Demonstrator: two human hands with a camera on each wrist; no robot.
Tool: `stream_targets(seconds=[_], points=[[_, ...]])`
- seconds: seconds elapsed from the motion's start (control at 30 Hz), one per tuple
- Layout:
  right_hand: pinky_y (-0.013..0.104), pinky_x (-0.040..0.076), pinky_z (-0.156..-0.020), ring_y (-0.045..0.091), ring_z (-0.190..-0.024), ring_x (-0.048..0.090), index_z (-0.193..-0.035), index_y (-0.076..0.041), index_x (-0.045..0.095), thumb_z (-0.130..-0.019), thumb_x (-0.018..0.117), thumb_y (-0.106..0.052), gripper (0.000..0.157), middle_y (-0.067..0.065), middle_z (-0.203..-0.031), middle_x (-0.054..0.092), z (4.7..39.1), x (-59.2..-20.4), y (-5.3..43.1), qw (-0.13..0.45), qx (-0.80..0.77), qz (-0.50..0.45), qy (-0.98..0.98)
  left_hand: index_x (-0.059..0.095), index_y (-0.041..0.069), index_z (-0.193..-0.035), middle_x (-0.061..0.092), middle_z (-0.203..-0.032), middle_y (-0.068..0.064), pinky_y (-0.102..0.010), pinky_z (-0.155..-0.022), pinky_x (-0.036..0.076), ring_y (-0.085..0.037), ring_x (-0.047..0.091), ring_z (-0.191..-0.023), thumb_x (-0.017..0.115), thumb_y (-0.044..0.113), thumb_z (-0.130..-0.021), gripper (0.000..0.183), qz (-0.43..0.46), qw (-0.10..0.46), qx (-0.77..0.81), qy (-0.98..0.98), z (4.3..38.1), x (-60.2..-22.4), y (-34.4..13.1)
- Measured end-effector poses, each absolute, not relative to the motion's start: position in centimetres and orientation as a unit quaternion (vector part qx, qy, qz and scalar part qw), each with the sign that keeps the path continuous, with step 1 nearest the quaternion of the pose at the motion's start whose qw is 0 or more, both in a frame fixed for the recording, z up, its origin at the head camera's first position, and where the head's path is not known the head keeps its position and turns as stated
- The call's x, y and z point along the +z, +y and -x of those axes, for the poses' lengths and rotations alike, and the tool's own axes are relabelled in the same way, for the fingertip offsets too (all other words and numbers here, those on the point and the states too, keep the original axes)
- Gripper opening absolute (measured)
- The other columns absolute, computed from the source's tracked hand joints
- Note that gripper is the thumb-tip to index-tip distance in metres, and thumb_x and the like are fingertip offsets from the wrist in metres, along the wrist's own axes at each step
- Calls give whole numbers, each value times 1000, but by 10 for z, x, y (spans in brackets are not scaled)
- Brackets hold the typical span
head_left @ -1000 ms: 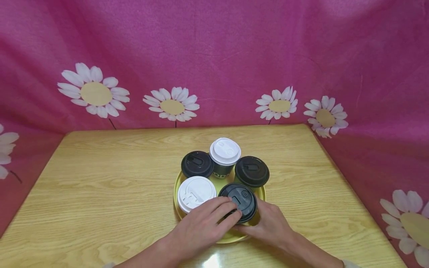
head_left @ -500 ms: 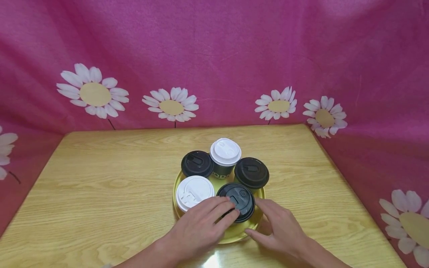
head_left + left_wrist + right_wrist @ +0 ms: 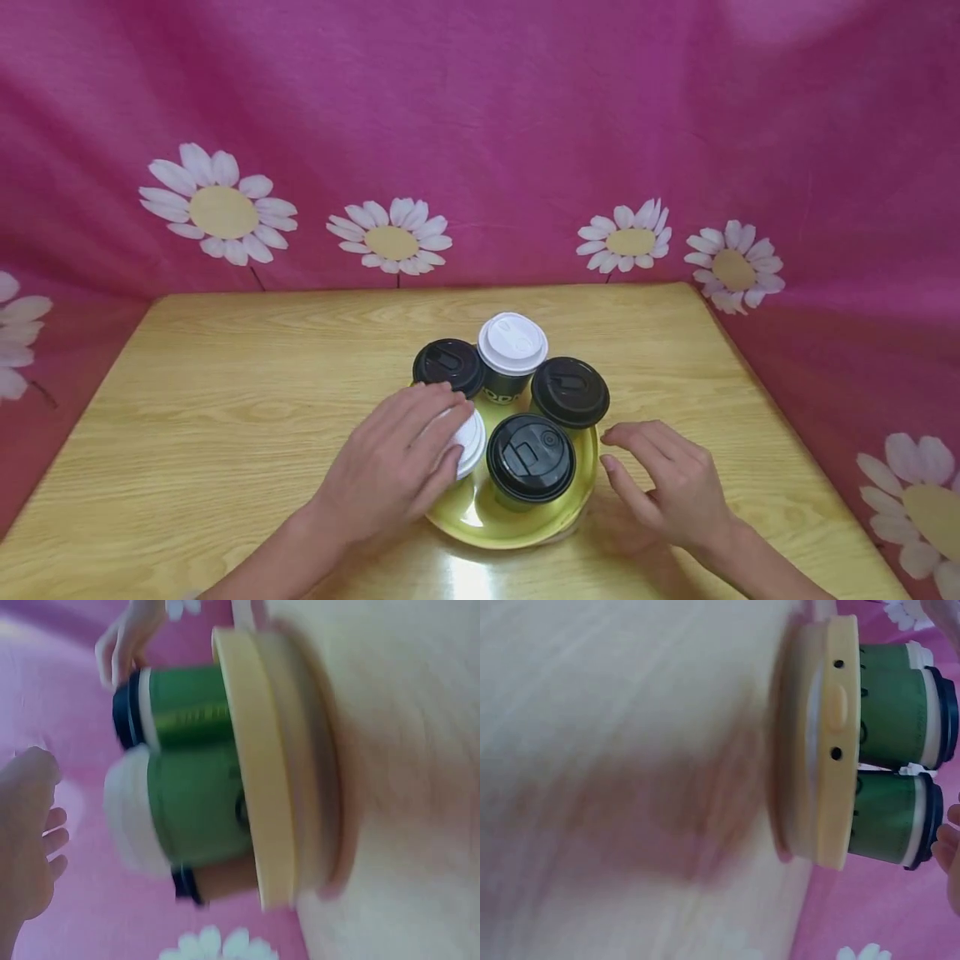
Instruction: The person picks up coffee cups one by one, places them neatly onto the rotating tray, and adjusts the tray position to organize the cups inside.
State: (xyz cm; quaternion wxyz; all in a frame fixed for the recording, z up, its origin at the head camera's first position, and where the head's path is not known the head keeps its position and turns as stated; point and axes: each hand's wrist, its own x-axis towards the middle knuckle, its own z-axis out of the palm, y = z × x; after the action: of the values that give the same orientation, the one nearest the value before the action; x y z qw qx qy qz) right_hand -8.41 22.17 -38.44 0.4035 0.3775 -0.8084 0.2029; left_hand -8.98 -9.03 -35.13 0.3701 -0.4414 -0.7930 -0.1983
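Observation:
A round yellow tray (image 3: pixel 517 535) on a raised base holds several lidded paper cups. My left hand (image 3: pixel 390 458) reaches over the front-left cup, partly covering its white lid (image 3: pixel 471 442); the left wrist view has a gap between this hand (image 3: pixel 30 832) and the white-lidded cup (image 3: pixel 199 799). At the front right of the tray stands a cup with a black lid (image 3: pixel 531 458), uncovered by either hand. My right hand (image 3: pixel 667 483) is off the tray's right edge, fingers loosely bent and holding nothing.
Behind these, a black-lidded cup (image 3: pixel 448 365), a taller white-lidded cup (image 3: pixel 512 346) and another black-lidded cup (image 3: pixel 570 392) stand on the tray. The wooden table (image 3: pixel 262 375) meets a pink flowered cloth (image 3: pixel 480 125) at its back and sides.
My left hand has left the front black lid and moved left over the white-lidded cup. My right hand has let go of the black-lidded cup and drawn away to the right.

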Motion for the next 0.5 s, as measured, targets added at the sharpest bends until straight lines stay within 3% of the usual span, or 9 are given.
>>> stream_targets(seconds=[0.27, 0.5], points=[[37, 49, -53, 20, -70, 61, -86, -3, 68, -90, 49, -33, 36, 5, -84, 64, 99, -371, 229, 420, 180, -355, -816, 56, -2, -118, 56, -114, -13, -42, -92, 42, -28, 52, -106, 43, 26, -90, 41, 349, 356, -216, -839, 111, -350, -128], [39, 49, -67, 23, -82, 60, -98, -3, 67, -91, 47, -36, 39, 6, -93, 65, 114, -361, 239, 394, 174, -330, -840, 54, 4, -123, 56, -117, -12, -45, -89, 43, -28, 50, -109, 54, 26, -87, 42, 262, 261, -187, -910, 128, -355, -147]])
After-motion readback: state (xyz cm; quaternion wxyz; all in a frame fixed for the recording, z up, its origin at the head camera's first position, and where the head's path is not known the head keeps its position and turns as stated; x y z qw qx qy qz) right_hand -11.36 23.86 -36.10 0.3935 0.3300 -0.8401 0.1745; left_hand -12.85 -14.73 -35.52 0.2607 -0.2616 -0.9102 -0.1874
